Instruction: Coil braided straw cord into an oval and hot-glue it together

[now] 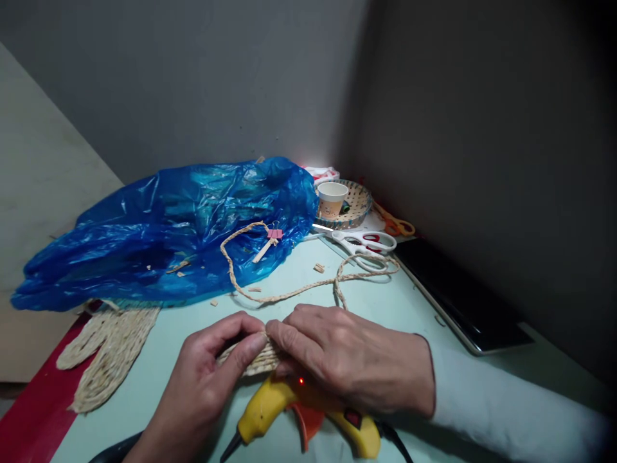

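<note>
My left hand (207, 373) pinches the near end of a flat piece of braided straw (261, 364) between thumb and fingers. Laid over the same piece from the other side is my right hand (344, 357), its fingertips meeting my left ones at the top edge; much of the piece is hidden beneath it. A thin braided straw cord (284, 297) loops across the table behind my hands, a pink binder clip (274, 234) at its far end. Just below my hands lies a yellow hot glue gun (265, 405) with an orange trigger, its small red light lit.
A crumpled blue plastic bag (193, 199) spreads over the back left, above a finished-looking straw shape (116, 350). White-handled scissors (366, 243), a paper cup (332, 199) and a woven basket (359, 204) stand behind. To the right lies a dark tablet (457, 289) near the wall.
</note>
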Tool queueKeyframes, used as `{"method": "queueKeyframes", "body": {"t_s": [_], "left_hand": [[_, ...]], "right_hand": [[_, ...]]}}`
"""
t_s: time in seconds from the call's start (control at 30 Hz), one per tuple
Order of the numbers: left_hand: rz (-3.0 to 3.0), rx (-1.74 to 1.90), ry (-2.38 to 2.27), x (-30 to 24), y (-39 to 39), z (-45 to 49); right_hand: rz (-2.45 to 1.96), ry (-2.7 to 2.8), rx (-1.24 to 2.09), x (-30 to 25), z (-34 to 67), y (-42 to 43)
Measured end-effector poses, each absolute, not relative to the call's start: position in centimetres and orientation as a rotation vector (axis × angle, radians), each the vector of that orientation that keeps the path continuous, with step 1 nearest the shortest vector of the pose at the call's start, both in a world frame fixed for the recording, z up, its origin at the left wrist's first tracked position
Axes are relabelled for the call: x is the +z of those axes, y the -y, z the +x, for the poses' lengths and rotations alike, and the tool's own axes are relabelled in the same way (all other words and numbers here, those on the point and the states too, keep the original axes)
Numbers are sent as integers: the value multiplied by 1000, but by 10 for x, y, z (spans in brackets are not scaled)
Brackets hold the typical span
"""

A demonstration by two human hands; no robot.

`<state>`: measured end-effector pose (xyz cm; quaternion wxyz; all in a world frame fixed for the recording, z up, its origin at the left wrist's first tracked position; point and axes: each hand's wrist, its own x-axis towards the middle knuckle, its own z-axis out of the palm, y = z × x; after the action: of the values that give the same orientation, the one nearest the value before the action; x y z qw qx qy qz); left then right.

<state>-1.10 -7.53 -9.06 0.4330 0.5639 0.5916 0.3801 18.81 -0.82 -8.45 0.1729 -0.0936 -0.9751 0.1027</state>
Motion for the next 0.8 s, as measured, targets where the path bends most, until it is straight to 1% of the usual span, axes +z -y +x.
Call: {"method": "queueKeyframes", "body": {"t_s": [0.1, 0.27, 0.4, 0.53, 0.63, 0.8], "left_hand": [[1315, 961, -1450, -90, 74, -12], [1142, 1103, -1423, -82, 69, -18], [839, 1431, -1468, -79, 63, -34], [772, 1691, -1585, -77, 54, -54], [834, 1704, -1632, -79, 49, -62], [1024, 1551, -1675, -91, 47, -55]], "right_hand": [[-290, 2749, 304, -81, 189, 6], [-352, 2661, 529, -70, 201, -6], [-446, 2615, 550, -70, 207, -16], [-499, 2575, 493, -75, 208, -27], [-532, 2544, 480, -76, 208, -32], [-522, 2485, 544, -70, 210, -32]]}}
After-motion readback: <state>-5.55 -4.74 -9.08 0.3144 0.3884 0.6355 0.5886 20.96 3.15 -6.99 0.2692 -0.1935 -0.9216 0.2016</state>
